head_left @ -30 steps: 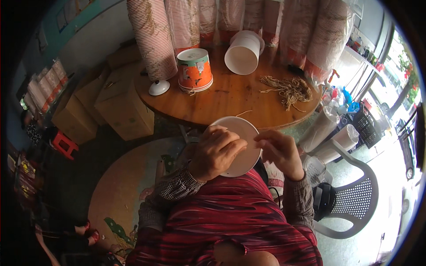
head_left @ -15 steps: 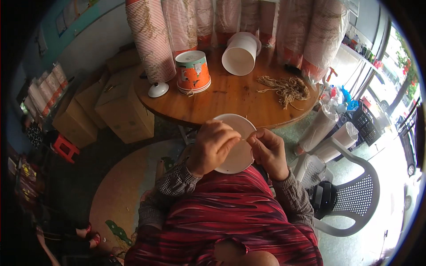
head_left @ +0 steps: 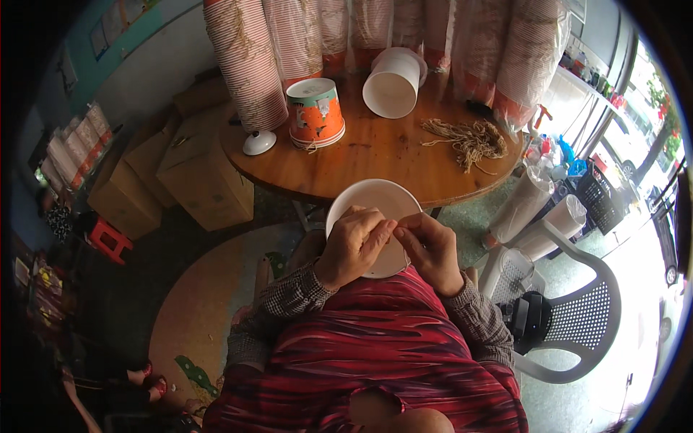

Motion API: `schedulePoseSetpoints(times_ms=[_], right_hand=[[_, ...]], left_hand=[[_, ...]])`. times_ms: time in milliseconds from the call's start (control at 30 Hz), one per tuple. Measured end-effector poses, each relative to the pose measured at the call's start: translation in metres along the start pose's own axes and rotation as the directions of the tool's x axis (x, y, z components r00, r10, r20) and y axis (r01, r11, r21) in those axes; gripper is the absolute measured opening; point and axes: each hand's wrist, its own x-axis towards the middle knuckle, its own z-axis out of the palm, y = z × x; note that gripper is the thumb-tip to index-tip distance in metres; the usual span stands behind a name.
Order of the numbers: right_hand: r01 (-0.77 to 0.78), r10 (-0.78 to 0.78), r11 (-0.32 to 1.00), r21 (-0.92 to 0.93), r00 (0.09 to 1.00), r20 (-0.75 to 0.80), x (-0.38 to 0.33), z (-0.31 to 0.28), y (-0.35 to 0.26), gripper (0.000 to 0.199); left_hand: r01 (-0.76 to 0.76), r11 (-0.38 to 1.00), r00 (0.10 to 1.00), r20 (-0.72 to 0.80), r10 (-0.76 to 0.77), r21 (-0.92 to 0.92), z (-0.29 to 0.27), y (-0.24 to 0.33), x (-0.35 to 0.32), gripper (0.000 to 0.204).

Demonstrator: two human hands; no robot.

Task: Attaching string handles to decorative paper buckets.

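Observation:
A white paper bucket (head_left: 372, 193) rests in my lap, its round mouth facing up toward me. Over that mouth my left hand (head_left: 354, 242) and my right hand (head_left: 431, 249) meet, fingertips pinched close together. Whatever lies between the fingertips is too small to make out. A thin strand shows at the bucket's lower right rim. Beyond, on the round wooden table (head_left: 325, 177), stand an upside-down orange printed bucket (head_left: 315, 119) with twine at its rim, a white bucket (head_left: 390, 95) on its side and a tangled bundle of twine (head_left: 473, 143).
Tall stacks of nested buckets (head_left: 249, 72), several in plastic wrap, line the table's back. A white lid (head_left: 258, 143) lies at its left edge. Cardboard boxes (head_left: 206, 180) stand left, with a red stool (head_left: 108, 238) beyond. A grey plastic chair (head_left: 581, 317) is at my right.
My hands have drawn together, the left moving slightly right and the right slightly left. The bucket in my lap has shifted a little left and up. The table's things keep their places.

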Motion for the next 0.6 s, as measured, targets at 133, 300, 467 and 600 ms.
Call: schedulePoseSetpoints(times_ms=[133, 300, 467, 600], right_hand=[[0.046, -0.046, 0.999, -0.013, 0.999, 0.013, 0.0004, -0.0013, 0.0027, 0.011], [0.056, -0.054, 0.998, 0.030, 0.998, -0.037, -0.0007, 0.0000, 0.0073, 0.012], [0.067, -0.068, 0.998, -0.018, 0.997, -0.041, -0.0005, -0.0010, 0.0061, 0.011], [0.082, -0.084, 0.996, -0.034, 0.995, -0.060, -0.0003, -0.0010, 0.0040, 0.010]], left_hand=[[-0.054, 0.998, 0.997, -0.049, 0.055, 0.023, -0.0011, 0.0000, 0.0015, 0.010], [-0.090, 0.995, 0.996, -0.014, 0.090, 0.043, -0.0021, -0.0021, -0.0012, 0.006], [-0.100, 0.995, 0.995, -0.013, 0.100, 0.025, -0.0015, -0.0033, -0.0010, 0.009], [-0.115, 0.993, 0.993, -0.021, 0.115, 0.016, -0.0008, -0.0027, 0.0003, 0.013]])
